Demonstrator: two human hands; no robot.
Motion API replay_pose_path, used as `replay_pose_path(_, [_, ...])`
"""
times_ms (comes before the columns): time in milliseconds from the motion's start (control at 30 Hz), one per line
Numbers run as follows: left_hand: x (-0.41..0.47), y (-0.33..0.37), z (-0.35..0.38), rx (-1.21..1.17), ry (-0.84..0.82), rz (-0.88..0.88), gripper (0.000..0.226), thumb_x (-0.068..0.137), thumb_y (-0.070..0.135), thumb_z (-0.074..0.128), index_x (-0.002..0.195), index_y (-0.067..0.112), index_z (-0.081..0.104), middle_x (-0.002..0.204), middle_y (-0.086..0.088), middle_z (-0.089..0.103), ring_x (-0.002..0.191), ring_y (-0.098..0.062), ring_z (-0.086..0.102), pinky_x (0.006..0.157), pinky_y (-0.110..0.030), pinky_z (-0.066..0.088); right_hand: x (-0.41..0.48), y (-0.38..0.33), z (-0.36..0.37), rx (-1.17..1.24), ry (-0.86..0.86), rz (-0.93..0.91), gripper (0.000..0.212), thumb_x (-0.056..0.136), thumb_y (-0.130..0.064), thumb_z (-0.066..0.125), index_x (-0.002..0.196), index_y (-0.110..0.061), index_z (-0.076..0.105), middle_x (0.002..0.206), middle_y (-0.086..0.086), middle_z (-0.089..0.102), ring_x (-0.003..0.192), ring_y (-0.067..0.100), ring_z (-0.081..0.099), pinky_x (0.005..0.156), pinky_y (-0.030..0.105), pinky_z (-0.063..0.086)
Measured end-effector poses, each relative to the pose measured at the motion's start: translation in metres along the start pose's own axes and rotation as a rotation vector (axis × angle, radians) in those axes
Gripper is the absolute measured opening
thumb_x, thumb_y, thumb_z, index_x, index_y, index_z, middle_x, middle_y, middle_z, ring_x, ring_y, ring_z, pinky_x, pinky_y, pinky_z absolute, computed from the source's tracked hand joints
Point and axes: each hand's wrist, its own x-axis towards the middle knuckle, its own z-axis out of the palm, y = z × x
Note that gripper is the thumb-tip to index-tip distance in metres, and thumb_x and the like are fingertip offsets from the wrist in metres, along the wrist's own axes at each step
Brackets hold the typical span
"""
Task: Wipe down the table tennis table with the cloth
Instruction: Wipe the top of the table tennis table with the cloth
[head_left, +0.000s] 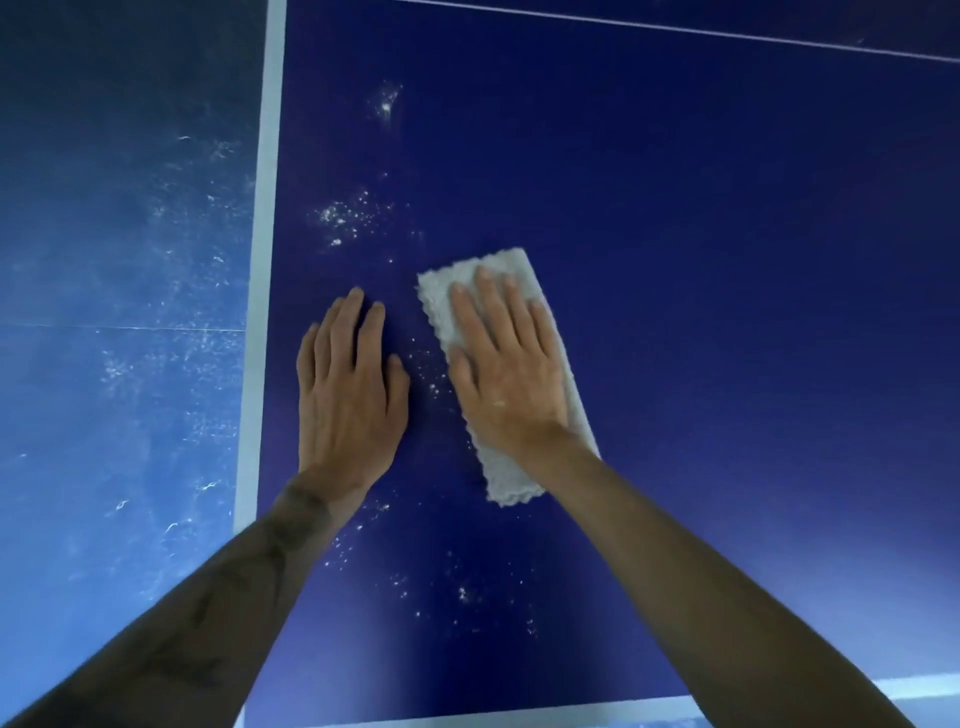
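A right hand (506, 364) lies flat, fingers straight and slightly apart, on a folded white fluffy cloth (506, 374) at frame centre of the dark blue table tennis table (727, 312). The left hand (350, 389) (fingers extended, close together) rests palm-down beside it among white crumbs (345, 215).

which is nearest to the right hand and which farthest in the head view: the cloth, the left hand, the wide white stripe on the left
1. cloth: directly under the right hand, which presses flat on it.
2. left hand: flat on the table, just left of the cloth.
3. wide white stripe: farther left, beyond the left hand.
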Motion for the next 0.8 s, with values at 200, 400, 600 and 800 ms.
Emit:
replay_pose_path(200, [-0.073, -0.017, -0.004, 0.058, -0.062, 0.042, 0.054, 0.106, 0.026, 0.037, 0.155, 0.002, 0.044, 0.166, -0.017, 0.036, 0.154, -0.036, 0.034, 0.128, -0.053, 0.024, 0.033, 0.043, -0.021, 0.03, 0.017, 0.287, 0.065, 0.112, -0.042, 0.02, 0.171, -0.023, 0.002, 0.179, 0.007, -0.002, 0.166, 0.026, -0.005, 0.134, 0.051, 0.004])
replay_pose_path(400, [-0.078, -0.029, 0.008, 0.107, -0.055, 0.081, 0.055, 0.107, 0.029, 0.035, 0.156, 0.003, 0.042, 0.166, -0.017, 0.035, 0.155, -0.034, 0.031, 0.13, -0.051, 0.019, -0.003, -0.039, 0.009, 0.029, 0.035, 0.046, 0.064, 0.112, -0.042, 0.022, 0.171, -0.021, 0.009, 0.179, 0.008, 0.001, 0.166, 0.029, -0.002, 0.134, 0.053, 0.007])
replay_pose_path(600, [-0.077, -0.028, 0.006, 0.095, -0.042, 0.072, 0.056, 0.107, 0.029, 0.035, 0.156, 0.003, 0.043, 0.166, -0.017, 0.036, 0.155, -0.034, 0.032, 0.129, -0.052, 0.02, -0.052, 0.023, -0.002, -0.031, -0.045, 0.138, 0.064, 0.111, -0.043, 0.016, 0.171, -0.027, 0.0, 0.179, 0.001, -0.006, 0.165, 0.023, -0.009, 0.134, 0.051, 0.007])
replay_pose_path(800, [-0.077, -0.03, 0.008, 0.09, -0.038, 0.081, 0.055, 0.107, 0.028, 0.034, 0.156, 0.005, 0.04, 0.166, -0.017, 0.036, 0.155, -0.034, 0.032, 0.13, -0.051, 0.02, -0.005, -0.009, -0.006, 0.065, 0.044, 0.376, 0.066, 0.11, -0.041, 0.018, 0.172, -0.023, 0.002, 0.179, 0.007, -0.004, 0.166, 0.029, -0.006, 0.134, 0.054, 0.004])
